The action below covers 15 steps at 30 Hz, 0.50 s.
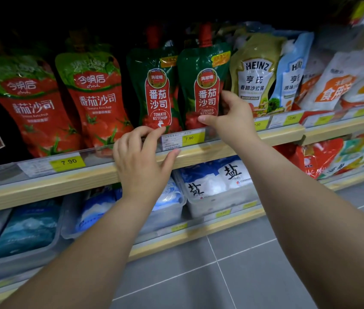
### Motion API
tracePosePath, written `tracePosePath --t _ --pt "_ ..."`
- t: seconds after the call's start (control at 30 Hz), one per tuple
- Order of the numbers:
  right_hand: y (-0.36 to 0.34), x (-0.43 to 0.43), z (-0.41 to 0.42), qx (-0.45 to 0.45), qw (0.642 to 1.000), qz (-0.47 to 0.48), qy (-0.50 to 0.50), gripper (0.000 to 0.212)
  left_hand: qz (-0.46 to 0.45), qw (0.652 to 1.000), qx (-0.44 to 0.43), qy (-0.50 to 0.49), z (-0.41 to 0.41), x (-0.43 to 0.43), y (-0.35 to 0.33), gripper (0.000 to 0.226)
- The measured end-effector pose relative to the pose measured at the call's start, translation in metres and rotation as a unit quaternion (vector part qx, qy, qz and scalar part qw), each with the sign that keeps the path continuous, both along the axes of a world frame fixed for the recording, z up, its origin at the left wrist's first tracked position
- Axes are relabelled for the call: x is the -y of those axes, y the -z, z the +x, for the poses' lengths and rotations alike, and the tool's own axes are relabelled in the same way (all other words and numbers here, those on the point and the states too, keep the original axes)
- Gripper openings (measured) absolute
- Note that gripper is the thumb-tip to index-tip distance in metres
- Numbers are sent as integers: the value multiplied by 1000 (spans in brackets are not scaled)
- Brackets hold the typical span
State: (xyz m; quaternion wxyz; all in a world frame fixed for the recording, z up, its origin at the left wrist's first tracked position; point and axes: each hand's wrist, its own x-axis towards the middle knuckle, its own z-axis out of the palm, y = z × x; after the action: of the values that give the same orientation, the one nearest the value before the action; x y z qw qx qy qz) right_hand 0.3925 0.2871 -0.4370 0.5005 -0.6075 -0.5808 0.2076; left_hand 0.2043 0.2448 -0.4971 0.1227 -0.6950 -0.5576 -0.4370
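Observation:
Two dark green tomato ketchup pouches with red caps stand side by side on the upper shelf. My right hand [230,119] grips the lower right corner of the right pouch [203,81], thumb across its front and fingers behind its edge. My left hand [142,157] rests on the wooden shelf edge [42,186] just below the left pouch [156,90]; its fingertips reach over the clear price rail near that pouch's base, thumb stretched along the wood. The left hand holds nothing.
Two red-and-green ketchup pouches [94,97] stand to the left, Heinz salad dressing pouches [254,72] and white bags to the right. Yellow price tags [190,138] line the rail. Salt bags in clear bins [216,181] fill the shelf below. Grey tiled floor [221,275] lies underneath.

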Motion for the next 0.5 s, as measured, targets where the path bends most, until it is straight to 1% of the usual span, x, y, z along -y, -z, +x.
tracePosePath --t 0.1,0.17,0.23,0.3,0.33,0.4,0.5 --pt "-4 -7 4 -5 999 -40 -8 68 -10 997 77 7 16 -2 -12 56" --pt "-5 -9 3 24 999 -49 -4 72 -12 994 106 16 28 -6 -21 62" --pt "-4 -5 1 61 997 -26 24 90 -18 992 121 7 39 -11 -29 69" --pt "-3 2 -2 84 995 23 42 112 -28 991 131 -20 46 -15 -34 77" --pt "-2 6 -4 94 994 46 43 118 -32 990 131 -35 48 -17 -34 80" --pt "1 11 -6 128 988 78 33 120 -43 989 130 -61 50 -20 -34 83" --pt "3 9 -7 177 979 99 23 111 -53 986 134 -82 50 -23 -31 84"
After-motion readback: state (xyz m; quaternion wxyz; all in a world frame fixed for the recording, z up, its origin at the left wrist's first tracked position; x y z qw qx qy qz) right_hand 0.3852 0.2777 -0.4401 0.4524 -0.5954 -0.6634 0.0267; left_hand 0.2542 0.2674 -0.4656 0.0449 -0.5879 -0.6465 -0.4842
